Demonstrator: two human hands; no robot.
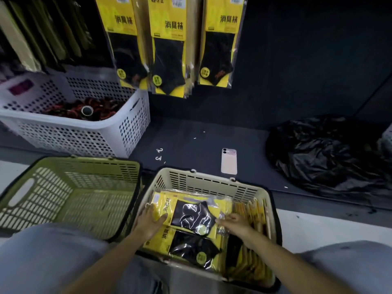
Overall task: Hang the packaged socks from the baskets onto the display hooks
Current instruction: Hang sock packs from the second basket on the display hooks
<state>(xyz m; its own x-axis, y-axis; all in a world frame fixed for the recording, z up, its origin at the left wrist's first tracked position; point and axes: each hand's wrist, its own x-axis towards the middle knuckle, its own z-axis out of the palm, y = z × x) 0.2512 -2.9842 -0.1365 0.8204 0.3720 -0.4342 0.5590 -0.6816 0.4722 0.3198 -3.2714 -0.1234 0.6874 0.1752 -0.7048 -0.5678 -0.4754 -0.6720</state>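
left hand [151, 219] lies flat on the top sock pack [191, 213], right hand [233, 223] pinches its edge; slick film may slip free.

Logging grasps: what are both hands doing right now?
Left hand: open, resting flat on the top sock packet.
Right hand: pinching that packet's edge.
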